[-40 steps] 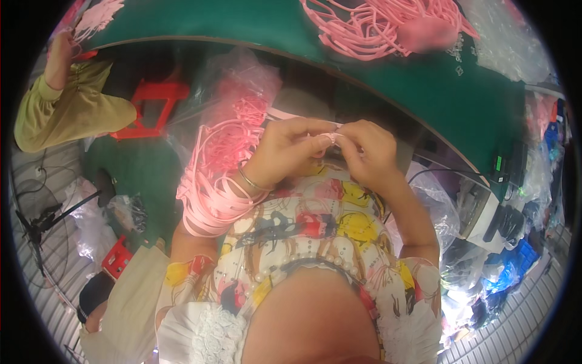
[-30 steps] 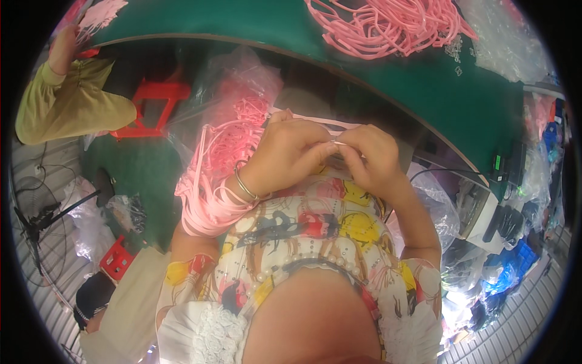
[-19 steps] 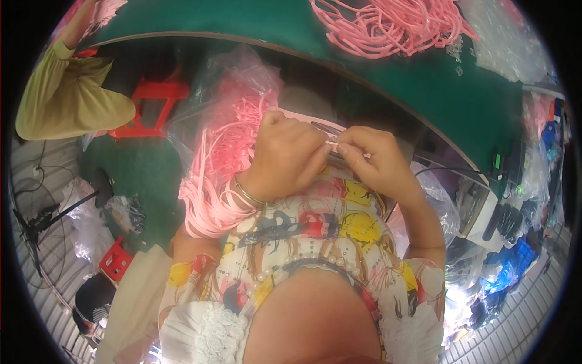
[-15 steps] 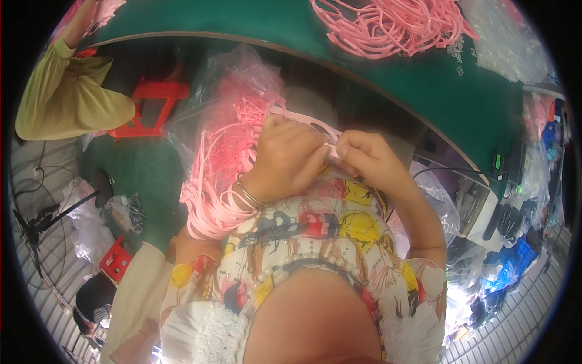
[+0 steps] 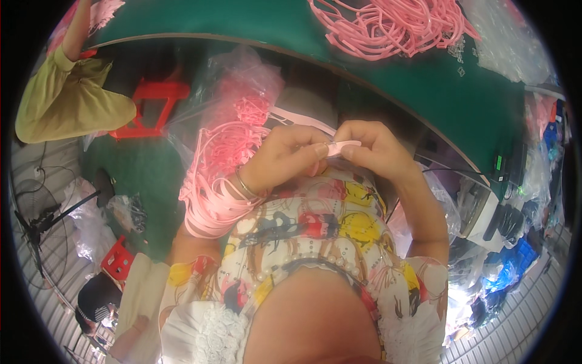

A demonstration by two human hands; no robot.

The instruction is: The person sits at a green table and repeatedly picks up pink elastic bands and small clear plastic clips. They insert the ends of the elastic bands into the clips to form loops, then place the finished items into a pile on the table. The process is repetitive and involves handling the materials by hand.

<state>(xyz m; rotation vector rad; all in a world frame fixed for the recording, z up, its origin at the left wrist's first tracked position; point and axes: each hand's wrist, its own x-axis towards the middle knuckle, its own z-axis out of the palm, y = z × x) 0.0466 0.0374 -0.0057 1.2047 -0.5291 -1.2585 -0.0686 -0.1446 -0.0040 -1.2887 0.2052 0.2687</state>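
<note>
Both hands meet in front of my printed blouse, working on a pale pink strap (image 5: 341,147). My left hand (image 5: 285,156) pinches it between thumb and fingers. Close beside it, my right hand (image 5: 374,150) grips the strap's short end, thumb laid along it. Some small fitting may sit between the fingertips, but it is too small to make out. A length of the same strap runs behind the hands to the upper left. Over my left forearm hangs a thick bunch of pink straps (image 5: 209,209).
Pink straps (image 5: 397,27) lie heaped on the green table (image 5: 267,21), with small clear rings (image 5: 459,57) and a clear plastic bag (image 5: 506,45). Another clear bag (image 5: 233,76) sits left of my hands. A red stool (image 5: 160,91) and a seated person (image 5: 73,103) are at left.
My left hand has turned and its thumb now lies along the strap. The right hand has risen slightly, and more of the strap shows between both hands.
</note>
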